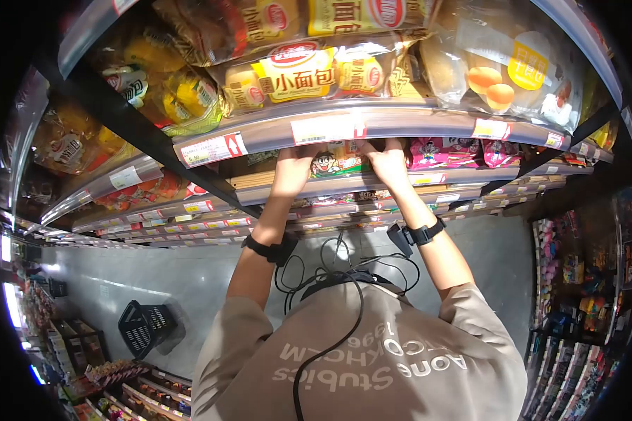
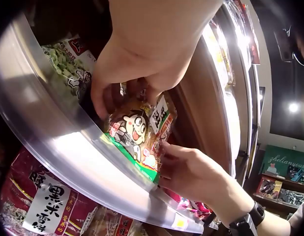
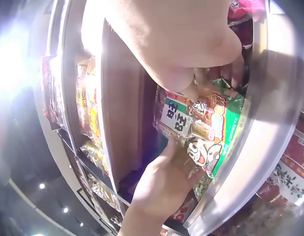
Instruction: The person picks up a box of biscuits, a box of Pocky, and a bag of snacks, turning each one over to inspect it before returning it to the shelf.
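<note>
One left hand (image 1: 293, 170) and one right hand (image 1: 390, 167) grip the packet (image 1: 343, 160) lengthwise along the shelf (image 1: 344, 185), cartoon end leftward.

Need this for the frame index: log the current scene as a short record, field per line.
setting: store shelving, head and both wrist views
held item: green-edged snack packet with cartoon face
left hand: grips packet's left end
right hand: grips packet's right end
item location: behind a shelf's clear front rail
right of item: pink packets
shelf above: bagged breads
shelf below: dark red packets
floor: black basket, to the person's left
worn: black strap on each wrist
unclear: whether packet touches shelf
</note>
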Available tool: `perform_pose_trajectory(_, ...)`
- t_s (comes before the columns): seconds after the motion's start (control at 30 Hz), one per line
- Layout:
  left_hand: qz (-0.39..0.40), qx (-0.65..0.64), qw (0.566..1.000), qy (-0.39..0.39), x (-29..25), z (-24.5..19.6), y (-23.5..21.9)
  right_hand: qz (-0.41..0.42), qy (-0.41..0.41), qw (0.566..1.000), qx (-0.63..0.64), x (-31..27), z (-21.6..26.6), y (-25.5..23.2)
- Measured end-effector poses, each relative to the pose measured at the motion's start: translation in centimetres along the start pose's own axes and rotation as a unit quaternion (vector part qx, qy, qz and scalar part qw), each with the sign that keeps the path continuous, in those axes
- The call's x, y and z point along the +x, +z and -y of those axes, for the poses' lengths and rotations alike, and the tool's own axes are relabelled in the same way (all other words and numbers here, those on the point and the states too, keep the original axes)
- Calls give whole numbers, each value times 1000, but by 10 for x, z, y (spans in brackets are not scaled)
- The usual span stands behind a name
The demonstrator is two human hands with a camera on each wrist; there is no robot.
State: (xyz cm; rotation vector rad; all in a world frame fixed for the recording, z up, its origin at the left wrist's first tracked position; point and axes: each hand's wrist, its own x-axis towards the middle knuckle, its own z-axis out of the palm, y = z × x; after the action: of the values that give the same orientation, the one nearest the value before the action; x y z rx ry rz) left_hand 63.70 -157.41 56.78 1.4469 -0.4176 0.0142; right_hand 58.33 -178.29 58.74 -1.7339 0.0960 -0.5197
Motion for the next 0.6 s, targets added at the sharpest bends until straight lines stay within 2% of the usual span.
perform_pose_trajectory(0.03, -11, 2, 1000, -14, -2, -2, 3, -10, -40, 999, -7, -4, 2, -3)
perform_pose_trajectory(0.07, -23, 4, 999, -28, -4, -4, 5, 23, 32, 999, 2, -4, -3, -10)
perform_pose_trajectory(0.17, -33, 63, 997, -43, -14, -10, 6, 37, 31, 997, 60, -4, -23, -27)
perform_pose_trajectory(0.2, -45, 59, 996, -52, -20, -16, 7, 38, 0, 999, 26, -8, -25, -35)
perform_pose_trajectory(0.27, -43, 58, 995, -68, -33, -28, 2, 46, 1, 991, 123, -23, -27, -53)
perform_pose_trajectory(0.3, -47, 70, 996, -24, -41, -28, -2, 50, 2, 984, 170, -33, -27, -62)
perform_pose_trajectory(0.37, -88, 173, 981, -28, -69, -36, -14, 108, 51, 974, 192, -56, -15, -89)
perform_pose_trajectory(0.4, -101, 165, 981, -31, -85, -41, -20, 140, 76, 972, 171, -66, -15, -103)
perform_pose_trajectory(0.43, -115, 157, 980, -35, -104, -47, -25, 197, 116, 953, 200, -75, -22, -117)
perform_pose_trajectory(0.47, -140, 168, 974, -61, -126, -54, -30, 254, 157, 927, 228, -84, -29, -126)
perform_pose_trajectory(0.5, -151, 144, 974, -84, -150, -53, -39, 265, 206, 918, 213, -95, -28, -128)
perform_pose_trajectory(0.53, -158, 120, 975, -95, -175, -50, -47, 309, 221, 904, 196, -105, -41, -130)
perform_pose_trajectory(0.6, -180, 123, 956, -198, -229, -38, -60, 387, 260, 875, 131, -116, -80, -121)
